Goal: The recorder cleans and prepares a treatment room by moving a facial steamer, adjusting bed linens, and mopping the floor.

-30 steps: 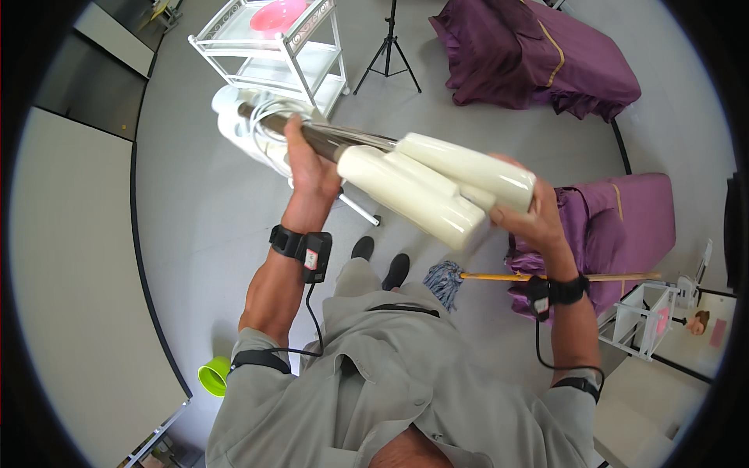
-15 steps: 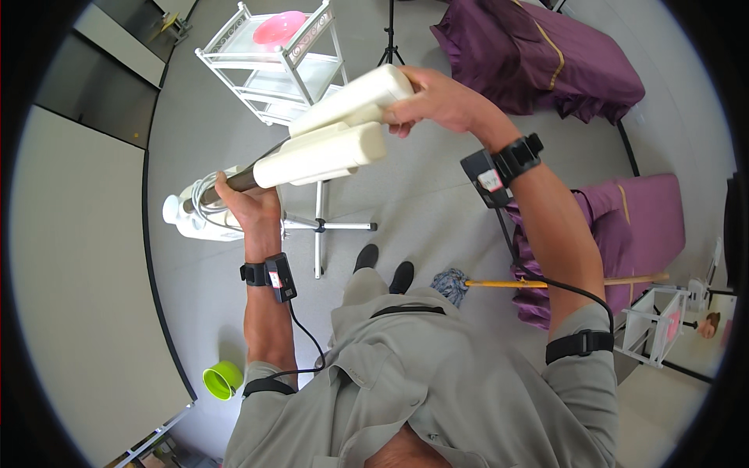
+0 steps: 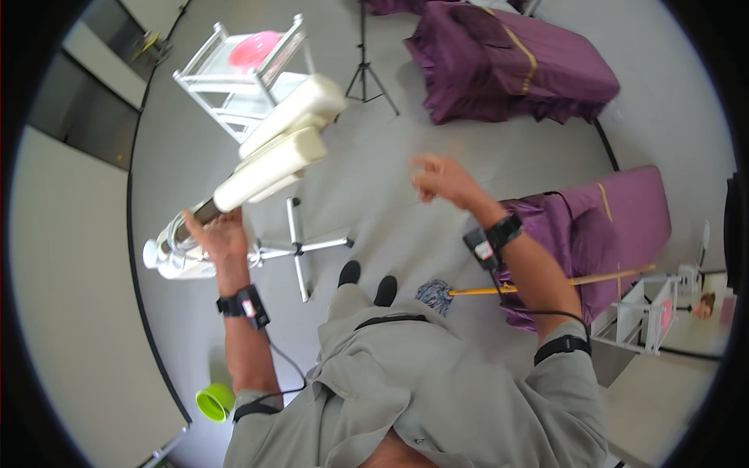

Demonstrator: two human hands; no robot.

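A tall white appliance on a stand (image 3: 299, 249) with a star-shaped base stands on my left. Its head is made of long cream panels (image 3: 273, 165) joined to a dark arm (image 3: 206, 212). My left hand (image 3: 222, 238) is closed around the dark arm just below the panels, its thumb beside a coiled grey cable (image 3: 178, 236). Some of its fingers are hidden behind the arm. Off to the right of the panels, my right hand (image 3: 441, 181) is in mid-air, empty, with fingers apart and slightly blurred.
A white trolley (image 3: 222, 86) holding a pink basin (image 3: 255, 50) stands behind the panels, near a black tripod (image 3: 363, 76). Purple-covered beds (image 3: 515, 66) are at the far right and right. A mop (image 3: 434, 296) lies near my feet; a green bucket (image 3: 214, 402) sits lower left.
My right hand has let go of the cream panel and drawn back toward the right and nearer. My left hand stays on the arm; the view has shifted slightly.
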